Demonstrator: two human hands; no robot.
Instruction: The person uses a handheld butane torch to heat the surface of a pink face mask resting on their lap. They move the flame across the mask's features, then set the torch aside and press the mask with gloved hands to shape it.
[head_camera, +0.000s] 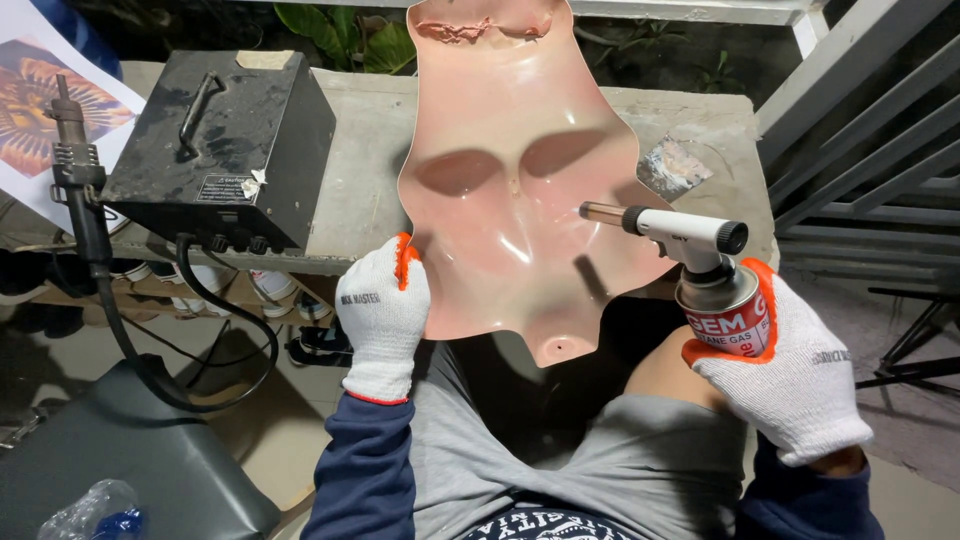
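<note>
A glossy pink plastic mannequin torso shell (510, 190) stands upright in front of me, its hollow inner side toward the camera. My left hand (382, 312), in a white glove with orange fingertips, grips the shell's lower left edge. My right hand (790, 375), gloved the same way, holds a red and white gas canister (728, 318) topped by a white torch head (668, 232). The torch's metal nozzle points left, close to the shell's right side. No flame shows.
A black metal box (225, 140) with a handle sits on the concrete ledge (360, 190) at left, cables hanging from it. A black heat gun (78, 175) stands at far left. A dark stool (110, 450) lies lower left. Metal railings (860, 130) run at right.
</note>
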